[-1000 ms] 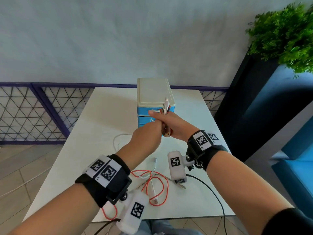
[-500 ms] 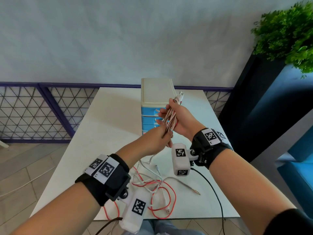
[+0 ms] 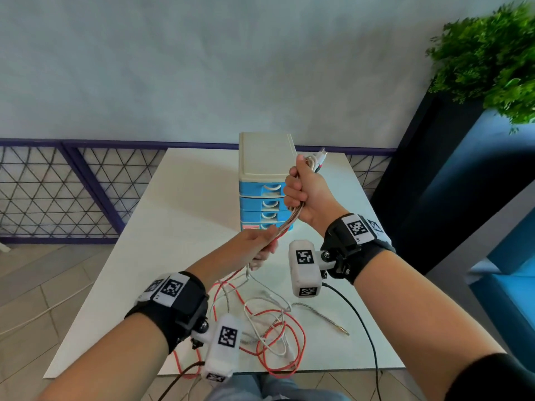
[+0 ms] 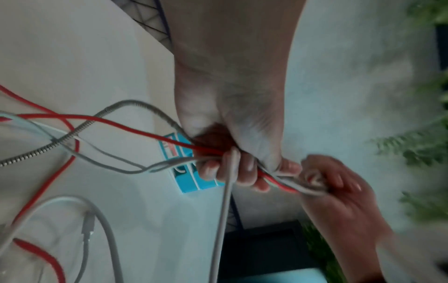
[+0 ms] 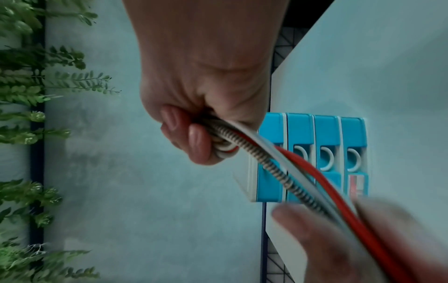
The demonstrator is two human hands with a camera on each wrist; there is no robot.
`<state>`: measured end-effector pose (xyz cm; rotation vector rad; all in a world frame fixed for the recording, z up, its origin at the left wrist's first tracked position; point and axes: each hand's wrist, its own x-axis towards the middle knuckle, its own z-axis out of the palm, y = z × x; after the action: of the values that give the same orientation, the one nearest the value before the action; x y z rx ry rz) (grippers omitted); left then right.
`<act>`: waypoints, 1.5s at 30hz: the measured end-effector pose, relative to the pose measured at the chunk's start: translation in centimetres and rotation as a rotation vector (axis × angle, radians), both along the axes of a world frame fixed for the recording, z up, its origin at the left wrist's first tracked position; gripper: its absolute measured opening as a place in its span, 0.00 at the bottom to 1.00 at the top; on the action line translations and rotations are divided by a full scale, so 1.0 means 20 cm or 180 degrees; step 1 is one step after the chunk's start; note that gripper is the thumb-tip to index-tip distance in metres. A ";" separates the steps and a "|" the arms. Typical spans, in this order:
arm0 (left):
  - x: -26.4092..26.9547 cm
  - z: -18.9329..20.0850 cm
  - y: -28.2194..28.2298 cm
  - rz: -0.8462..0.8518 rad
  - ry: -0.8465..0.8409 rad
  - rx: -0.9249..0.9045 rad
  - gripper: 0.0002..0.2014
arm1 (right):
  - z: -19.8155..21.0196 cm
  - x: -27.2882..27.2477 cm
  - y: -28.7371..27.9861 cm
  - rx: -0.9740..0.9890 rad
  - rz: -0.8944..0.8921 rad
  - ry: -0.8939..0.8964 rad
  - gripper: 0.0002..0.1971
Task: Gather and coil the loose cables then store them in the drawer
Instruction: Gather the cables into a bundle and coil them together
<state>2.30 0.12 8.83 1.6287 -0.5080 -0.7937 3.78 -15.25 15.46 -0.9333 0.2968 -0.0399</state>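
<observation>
1. On the left side of the tabletop (image 3: 179,215), most of the cables (image 3: 269,337) lie in a loose, messy pile near the front edge. There is a red one, a white one and a stripy one. They are not coiled yet.
2. The left hand (image 3: 257,244) is low, over the tabletop. Its fingers (image 4: 244,172) are curled round the bunch of cables, and the loose parts hang down from it to the pile.
3. The small drawer box (image 3: 265,180) stands in the middle at the back. All its blue drawers look shut, so none is ready for the cables.
4. The right hand (image 3: 307,192) is up high, in front of the box. Its fingers (image 5: 196,141) are wrapped tight round the top ends of the bunch, and the plugs (image 3: 320,157) stick out above the fist.
5. So the gathering looks begun. The coiling, opening a drawer and putting the cables in are all left to do.
</observation>
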 end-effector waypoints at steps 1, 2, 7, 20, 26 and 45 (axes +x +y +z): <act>0.01 0.00 0.02 -0.0020 0.0116 -0.0013 0.22 | 0.00 0.00 -0.01 -0.0056 -0.0055 0.0001 0.20; 0.02 0.00 0.04 -0.0056 0.0223 -0.0049 0.22 | -0.01 0.01 -0.02 -0.0120 -0.0111 0.0010 0.20; 0.05 0.02 0.10 -0.0182 0.0839 -0.0291 0.16 | -0.03 0.02 -0.06 -0.0313 -0.0331 0.0023 0.19; 0.09 0.02 0.14 -0.0208 0.2184 -0.1016 0.14 | -0.01 0.04 -0.13 0.0056 -0.0580 -0.0153 0.18; 0.10 0.06 0.12 -0.0155 0.1188 -0.0207 0.14 | -0.03 0.03 -0.15 0.0002 -0.0523 -0.0148 0.19; 0.22 0.27 0.02 0.0152 -0.2912 0.1293 0.07 | -0.03 -0.12 -0.07 -0.1442 0.2216 0.0322 0.13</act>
<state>6.78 0.45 14.15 2.3513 -0.9786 -0.0564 1.31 -16.63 14.88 -1.4500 0.0396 0.6029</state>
